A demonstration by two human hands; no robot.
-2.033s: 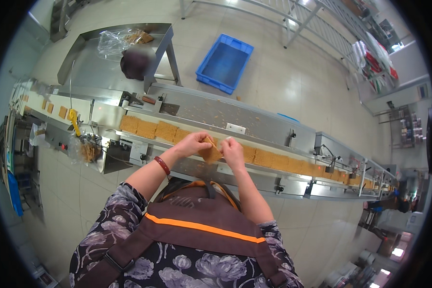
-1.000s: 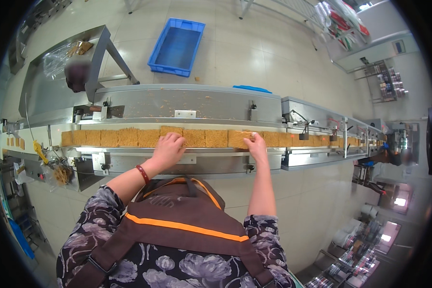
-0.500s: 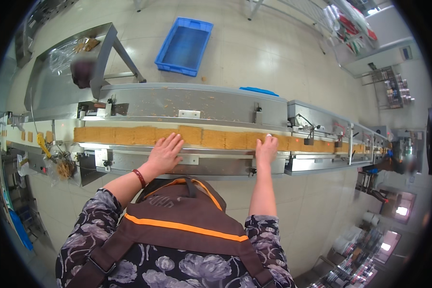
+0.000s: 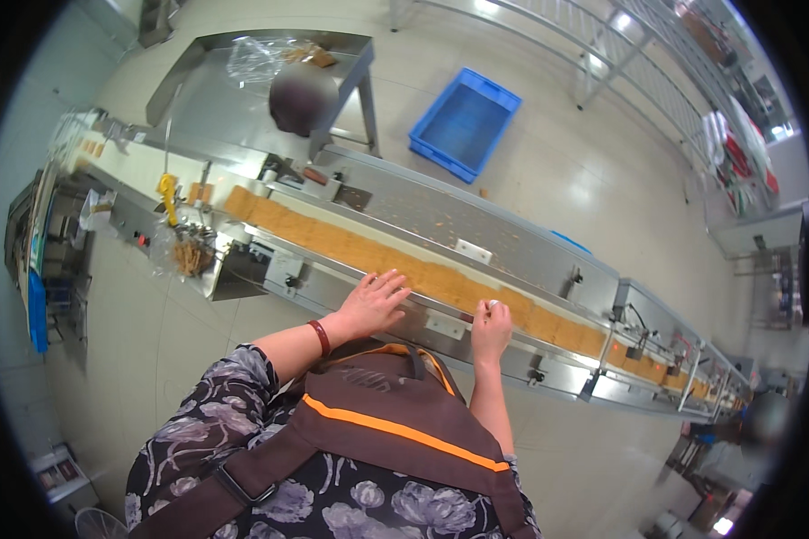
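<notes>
A long row of flat golden-brown squares, like biscuits or crackers [image 4: 319, 235], lies edge to edge along a pale conveyor belt [image 4: 395, 246]. My left hand [image 4: 374, 304] is open, fingers stretched over the belt's near rail, their tips at the near edge of the row. To its right, my right hand [image 4: 492, 331] has its fingers curled together at the row's near side. A small white spot [image 4: 493, 304] shows at those fingertips; whether they pinch anything is hidden.
A blue crate [image 4: 466, 124] stands on the floor beyond the conveyor. At the upper left, a steel table [image 4: 208, 85] bears a clear bag and brown pieces. Crumbs dot the far metal panel [image 4: 404, 199]. Left of me, a clear bag of broken pieces [image 4: 191, 256] hangs by the belt.
The view has turned, so the conveyor now slants down to the right. My hands are closer together; the right one has drawn nearer the left. The left fingers are more spread.
</notes>
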